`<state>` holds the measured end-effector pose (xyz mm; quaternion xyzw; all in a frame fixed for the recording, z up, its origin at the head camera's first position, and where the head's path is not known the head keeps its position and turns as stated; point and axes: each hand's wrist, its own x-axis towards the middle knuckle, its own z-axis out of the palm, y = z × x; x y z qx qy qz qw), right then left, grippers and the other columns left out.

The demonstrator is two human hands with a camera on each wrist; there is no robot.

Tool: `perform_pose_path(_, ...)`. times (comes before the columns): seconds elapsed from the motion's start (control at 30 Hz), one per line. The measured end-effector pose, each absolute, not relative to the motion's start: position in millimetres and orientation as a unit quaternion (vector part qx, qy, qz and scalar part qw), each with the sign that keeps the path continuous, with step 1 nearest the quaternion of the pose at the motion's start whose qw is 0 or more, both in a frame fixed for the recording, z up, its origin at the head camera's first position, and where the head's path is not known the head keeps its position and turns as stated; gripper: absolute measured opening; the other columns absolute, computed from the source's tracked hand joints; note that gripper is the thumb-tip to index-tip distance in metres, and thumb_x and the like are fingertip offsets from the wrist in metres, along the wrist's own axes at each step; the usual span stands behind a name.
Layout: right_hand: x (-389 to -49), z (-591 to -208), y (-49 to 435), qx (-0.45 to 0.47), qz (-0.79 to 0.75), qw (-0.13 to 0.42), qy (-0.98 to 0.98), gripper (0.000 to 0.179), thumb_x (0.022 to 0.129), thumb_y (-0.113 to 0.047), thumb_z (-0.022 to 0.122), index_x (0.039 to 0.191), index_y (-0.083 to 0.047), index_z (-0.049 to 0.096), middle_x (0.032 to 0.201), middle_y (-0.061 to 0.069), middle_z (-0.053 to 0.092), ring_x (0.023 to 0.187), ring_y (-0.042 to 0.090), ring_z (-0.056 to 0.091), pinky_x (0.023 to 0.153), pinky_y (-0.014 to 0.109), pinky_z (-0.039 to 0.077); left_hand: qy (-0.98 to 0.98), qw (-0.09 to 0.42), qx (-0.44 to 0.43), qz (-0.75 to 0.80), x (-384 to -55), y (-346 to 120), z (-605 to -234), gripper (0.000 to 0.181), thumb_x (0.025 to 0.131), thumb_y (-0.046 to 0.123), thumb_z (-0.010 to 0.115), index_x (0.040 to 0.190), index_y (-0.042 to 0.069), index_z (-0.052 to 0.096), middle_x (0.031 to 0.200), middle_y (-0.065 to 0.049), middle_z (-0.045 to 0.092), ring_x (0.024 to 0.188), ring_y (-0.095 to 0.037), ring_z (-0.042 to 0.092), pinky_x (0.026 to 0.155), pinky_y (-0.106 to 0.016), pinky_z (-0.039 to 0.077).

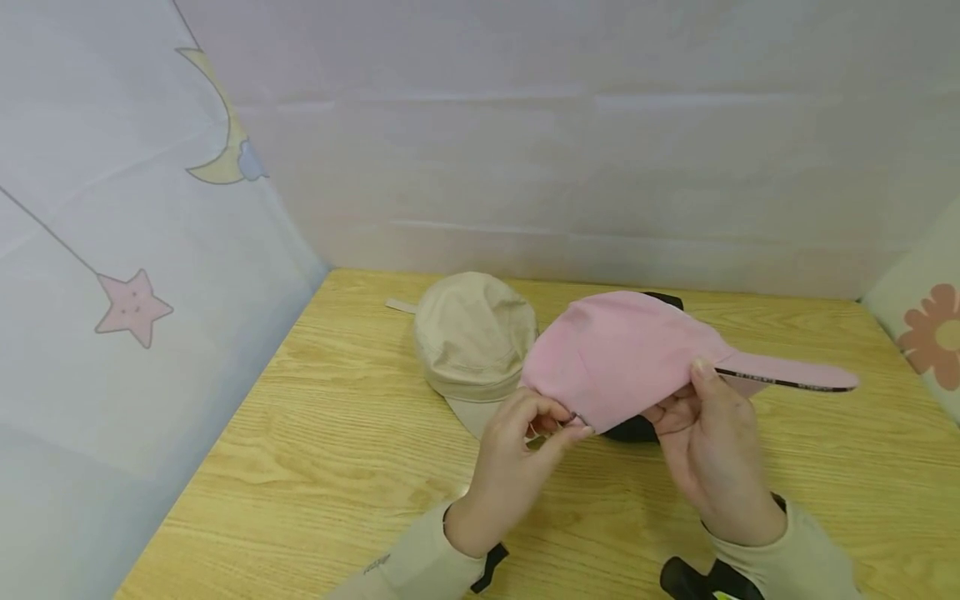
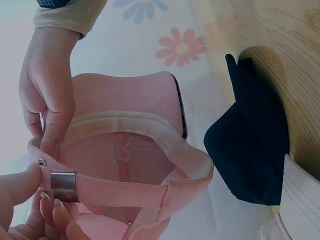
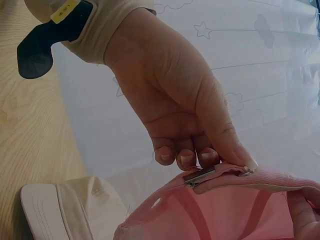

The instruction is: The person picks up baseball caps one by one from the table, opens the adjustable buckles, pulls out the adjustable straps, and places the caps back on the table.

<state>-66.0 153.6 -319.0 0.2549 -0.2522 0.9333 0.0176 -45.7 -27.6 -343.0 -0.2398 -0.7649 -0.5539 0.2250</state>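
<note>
A pink baseball cap (image 1: 622, 358) is held up above the table by both hands, its brim (image 1: 795, 372) pointing right. At its back edge, my left hand (image 1: 513, 458) pinches the adjusting strap (image 2: 122, 192) between thumb and fingers. A silver metal buckle (image 2: 64, 186) sits on that strap beside the left fingertips, near a small eyelet (image 2: 42, 162). My right hand (image 1: 716, 458) grips the cap's lower edge close to the brim, thumb on the outside. The left wrist view looks into the cap's opening, with its pale sweatband (image 2: 120, 120).
Behind the left hand, a beige cap (image 1: 476, 333) lies on the wooden table (image 1: 315, 450), its strap end sticking out left. A black cap (image 2: 250, 145) lies beside it, mostly hidden behind the pink one in the head view. Patterned cloth walls (image 1: 562, 167) border the table.
</note>
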Motion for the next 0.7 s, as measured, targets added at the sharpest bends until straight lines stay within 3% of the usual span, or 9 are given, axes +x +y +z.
perform_pose_path(0.43,-66.7,-317.2,157.2,0.214,0.946,0.012,-0.243,0.031,0.107,-0.011,0.029,0.113,0.01,0.051,0.106,0.025,0.066,0.1,0.03,0.067,0.082,0.039,0.055,-0.735,0.19,-0.261,-0.597,-43.7,-31.8,-345.6,0.02,0.076,-0.002,0.076,0.083,0.004,0.059,0.082,-0.007,0.058,0.077,-0.009,0.05,0.068,-0.023,0.048)
perform_pose_path(0.7,-65.4,-319.4,154.1,0.235,0.937,0.011,-0.26,0.035,0.107,-0.01,0.024,0.113,0.012,0.051,0.105,0.025,0.064,0.099,0.031,0.067,0.083,0.038,0.055,-0.771,0.184,-0.242,-0.56,-43.4,-31.6,-343.5,0.022,0.078,0.005,0.08,0.086,0.005,0.06,0.081,-0.004,0.058,0.075,-0.013,0.051,0.065,-0.022,0.048)
